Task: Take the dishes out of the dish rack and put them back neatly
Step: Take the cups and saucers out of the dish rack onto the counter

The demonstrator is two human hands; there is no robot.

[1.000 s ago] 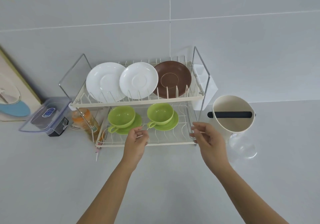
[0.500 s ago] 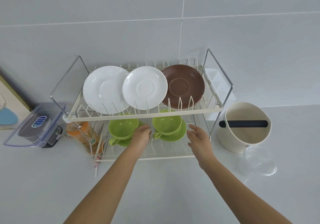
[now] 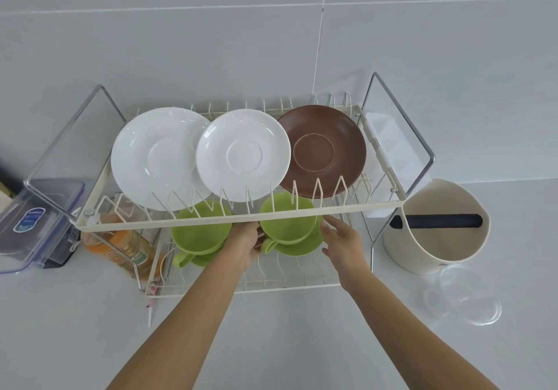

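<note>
A grey table (image 3: 90, 344) carries a two-tier wire dish rack (image 3: 241, 219) set against the tiled wall. On the rack's top tier three plates stand on edge in a row: a big white plate (image 3: 157, 157) at 9 o'clock, a smaller white saucer (image 3: 243, 155) in the middle overlapping it, and a brown saucer (image 3: 324, 149) at 3 o'clock. A cream tub (image 3: 437, 238) with a dark bar across its mouth stands on the table at the rack's 3 o'clock, with a clear lid (image 3: 465, 296) just in front of it. A clear box (image 3: 36, 223) sits at the rack's 9 o'clock. On the lower tier two green cups rest on green saucers: the left cup (image 3: 199, 234) and the right cup (image 3: 287, 223). The left hand (image 3: 246, 244) reaches between them, against the right cup's handle; its fingers are hidden, so its grip cannot be told. The right hand (image 3: 342, 243) hovers at that cup's 3 o'clock, fingers spread and loose, holding nothing.
</note>
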